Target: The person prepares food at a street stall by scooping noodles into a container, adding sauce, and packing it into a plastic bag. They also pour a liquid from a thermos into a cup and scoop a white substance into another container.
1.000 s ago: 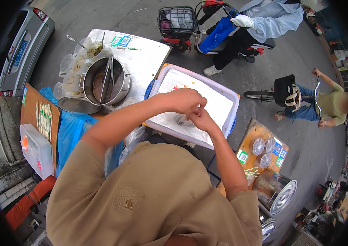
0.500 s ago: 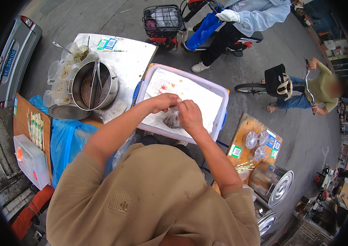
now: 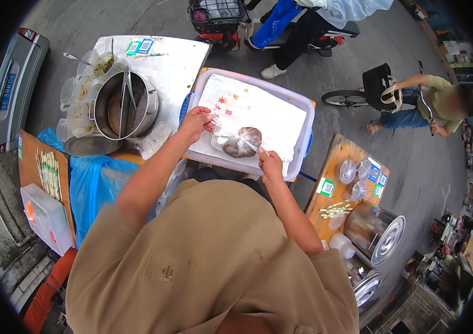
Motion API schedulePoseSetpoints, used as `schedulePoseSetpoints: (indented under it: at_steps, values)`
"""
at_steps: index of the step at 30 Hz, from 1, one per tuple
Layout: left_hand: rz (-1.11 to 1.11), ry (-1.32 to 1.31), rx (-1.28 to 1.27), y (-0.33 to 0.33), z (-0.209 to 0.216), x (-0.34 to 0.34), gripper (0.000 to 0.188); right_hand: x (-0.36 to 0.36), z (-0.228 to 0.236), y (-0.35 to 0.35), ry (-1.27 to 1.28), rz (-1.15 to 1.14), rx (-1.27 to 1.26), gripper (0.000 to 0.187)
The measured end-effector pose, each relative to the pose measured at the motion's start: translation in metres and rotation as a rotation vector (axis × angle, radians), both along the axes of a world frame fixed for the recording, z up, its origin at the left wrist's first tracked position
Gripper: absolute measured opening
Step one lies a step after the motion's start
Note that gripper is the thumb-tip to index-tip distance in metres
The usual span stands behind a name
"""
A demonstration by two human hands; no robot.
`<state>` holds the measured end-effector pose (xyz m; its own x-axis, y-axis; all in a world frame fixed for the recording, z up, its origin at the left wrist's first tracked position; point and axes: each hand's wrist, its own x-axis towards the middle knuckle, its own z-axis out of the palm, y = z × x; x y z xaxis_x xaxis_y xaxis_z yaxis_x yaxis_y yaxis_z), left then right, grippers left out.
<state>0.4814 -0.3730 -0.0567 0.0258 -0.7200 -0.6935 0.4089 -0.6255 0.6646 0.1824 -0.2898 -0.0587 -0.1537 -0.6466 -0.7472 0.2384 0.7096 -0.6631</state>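
A clear plastic bag [image 3: 242, 143] with brown food in it hangs over the near part of a lidless, pale plastic tub [image 3: 310, 119]. My left hand [image 3: 195, 124] pinches one thin, stretched end of the bag. At its right side, my right hand [image 3: 270, 163] is closed on another edge, thumb and fingers pressed together. The bag looks rounded and full, its plastic gathered at the top. White cloth [image 3: 272, 111] with red markings spreads across the tub beneath my hands. Something pale and clear shows just left of the bag; I cannot make out what.
On the left stand a divided metal pot [image 3: 150, 118], clear containers [image 3: 66, 125] of seasonings and a round lid [image 3: 89, 146]. A wooden board [image 3: 325, 161] at the right bears clear cups [image 3: 347, 171], near a steel pot [image 3: 367, 225]. Beyond are a scooter rider and a cyclist [image 3: 442, 94].
My hands, together at the bag's top before, have moved apart, left hand leftward and right hand rightward and down. The bag has come up into plain sight. The cyclist has shifted slightly.
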Motion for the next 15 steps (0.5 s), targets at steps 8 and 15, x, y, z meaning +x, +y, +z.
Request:
schedulePoseSetpoints:
  at_steps: [8, 15]
  values:
    - [-0.213, 0.115, -0.268, 0.004, 0.050, -0.028, 0.027, 0.007, 0.051, -0.013, -0.350, -0.103, -0.132, 0.017]
    - [-0.669, -0.019, -0.594, -0.006, 0.089, -0.069, 0.023, 0.042, 0.090, -0.048, 0.149, 0.168, -0.321, 0.025]
